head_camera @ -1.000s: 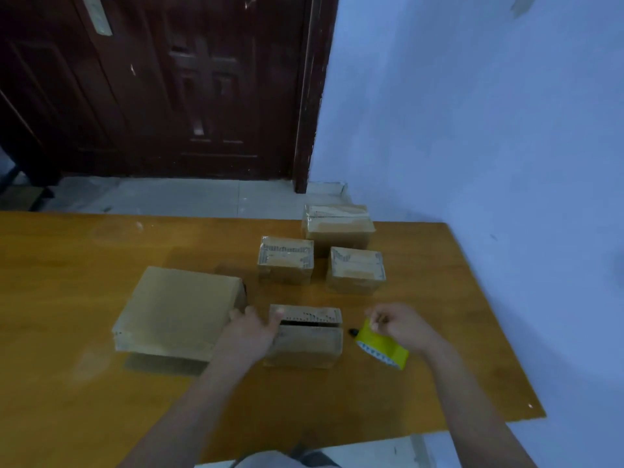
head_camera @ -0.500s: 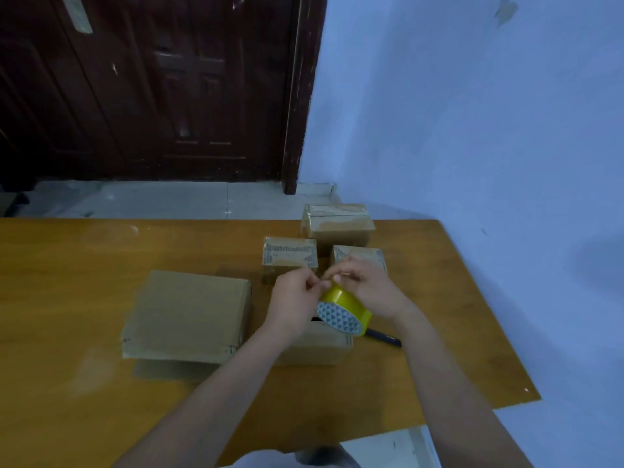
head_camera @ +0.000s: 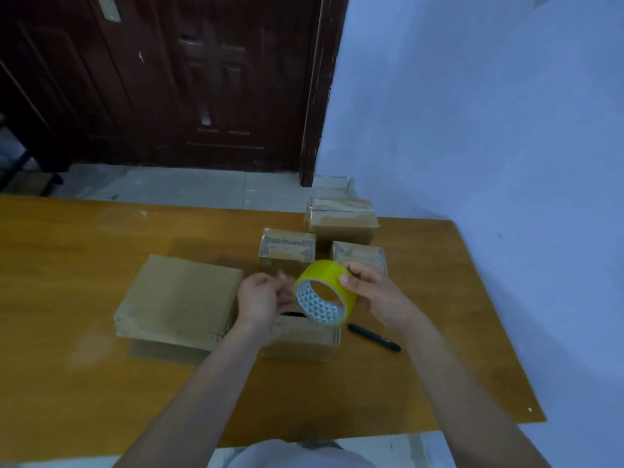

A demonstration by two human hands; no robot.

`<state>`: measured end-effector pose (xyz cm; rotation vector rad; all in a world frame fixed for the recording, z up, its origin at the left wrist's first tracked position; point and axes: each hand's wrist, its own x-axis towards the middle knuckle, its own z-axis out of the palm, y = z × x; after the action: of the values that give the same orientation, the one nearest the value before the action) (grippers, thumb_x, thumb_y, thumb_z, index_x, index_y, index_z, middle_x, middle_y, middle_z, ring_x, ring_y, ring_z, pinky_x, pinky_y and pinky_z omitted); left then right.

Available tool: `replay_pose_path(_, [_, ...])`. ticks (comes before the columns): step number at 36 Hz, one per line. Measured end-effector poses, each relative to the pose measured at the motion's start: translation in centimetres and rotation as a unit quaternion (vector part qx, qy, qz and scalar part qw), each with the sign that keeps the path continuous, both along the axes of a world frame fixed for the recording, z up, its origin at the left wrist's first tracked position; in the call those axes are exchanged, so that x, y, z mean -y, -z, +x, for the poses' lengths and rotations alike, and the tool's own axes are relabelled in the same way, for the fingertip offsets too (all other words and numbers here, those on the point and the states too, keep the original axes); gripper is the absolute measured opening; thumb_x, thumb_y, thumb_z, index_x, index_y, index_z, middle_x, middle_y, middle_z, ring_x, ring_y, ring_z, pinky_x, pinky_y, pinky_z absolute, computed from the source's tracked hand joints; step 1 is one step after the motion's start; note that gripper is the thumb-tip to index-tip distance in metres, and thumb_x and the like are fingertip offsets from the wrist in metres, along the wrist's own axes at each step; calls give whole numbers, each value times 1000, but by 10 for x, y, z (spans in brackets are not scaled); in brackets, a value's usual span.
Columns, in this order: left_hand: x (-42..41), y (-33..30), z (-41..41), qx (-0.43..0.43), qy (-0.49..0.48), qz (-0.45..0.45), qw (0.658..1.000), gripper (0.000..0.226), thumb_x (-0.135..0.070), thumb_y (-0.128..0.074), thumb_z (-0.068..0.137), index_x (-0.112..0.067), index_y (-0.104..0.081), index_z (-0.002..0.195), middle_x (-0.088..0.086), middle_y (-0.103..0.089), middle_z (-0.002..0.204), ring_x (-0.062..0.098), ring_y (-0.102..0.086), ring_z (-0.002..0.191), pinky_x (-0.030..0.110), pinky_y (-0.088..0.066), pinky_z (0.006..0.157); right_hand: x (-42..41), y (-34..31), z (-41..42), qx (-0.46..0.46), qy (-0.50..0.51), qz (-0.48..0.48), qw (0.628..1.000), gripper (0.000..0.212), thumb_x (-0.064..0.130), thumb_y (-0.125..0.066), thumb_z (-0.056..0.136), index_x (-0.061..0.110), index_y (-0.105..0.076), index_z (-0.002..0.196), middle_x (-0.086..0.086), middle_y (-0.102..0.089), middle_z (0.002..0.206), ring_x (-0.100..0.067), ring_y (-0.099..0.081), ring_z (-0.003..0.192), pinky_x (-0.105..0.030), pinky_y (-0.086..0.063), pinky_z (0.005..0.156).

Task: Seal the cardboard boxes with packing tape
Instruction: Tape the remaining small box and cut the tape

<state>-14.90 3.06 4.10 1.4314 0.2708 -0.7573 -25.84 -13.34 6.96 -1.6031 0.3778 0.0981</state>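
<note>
Holding the tape roll (head_camera: pixel 326 291) in your right hand (head_camera: pixel 381 298), your left hand (head_camera: pixel 261 298) pinches at its loose end, blurred. The end may slip back and stick, since the open box (head_camera: pixel 304 336) beneath, toward the table's (head_camera: pixel 67 265) near edge, lies unheld.

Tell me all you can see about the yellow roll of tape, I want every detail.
The tape roll is a glossy yellow ring on a white core with a dark triangle print inside. It is held in the air above the small box, its opening facing the camera. The right hand grips its outer band; the left hand, blurred, picks at its left side.
</note>
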Motion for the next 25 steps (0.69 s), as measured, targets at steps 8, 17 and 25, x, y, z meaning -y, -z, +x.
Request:
replay_pose_path(8, [-9,15,-7,104,-43,51,992,20,-10,-54,96,-1,-53,78,15,-65,71,23,-66,58,33,-59,60,46,23,-21,-150,-104,-403,897,40,57,-57,85,20,-56,70,1,-52,66,-12,-49,58,-28,-34,56])
replay_pose_path(17, [-3,33,-25,108,-109,40,987,17,-8,-54,96,6,-58,87,22,-64,79,31,-65,69,31,-58,59,46,29,-8,-267,-162,-538,783,58,76,-53,73,18,-48,69,4,-51,68,-10,-47,61,-24,-37,51])
replay_pose_path(25, [-15,67,-20,15,-85,-30,996,20,-11,-50,99,-1,-53,82,22,-69,88,27,-71,76,31,-60,68,56,50,-13,-182,-190,-437,860,47,57,-30,96,20,-44,71,4,-43,67,-11,-41,60,-27,-31,55])
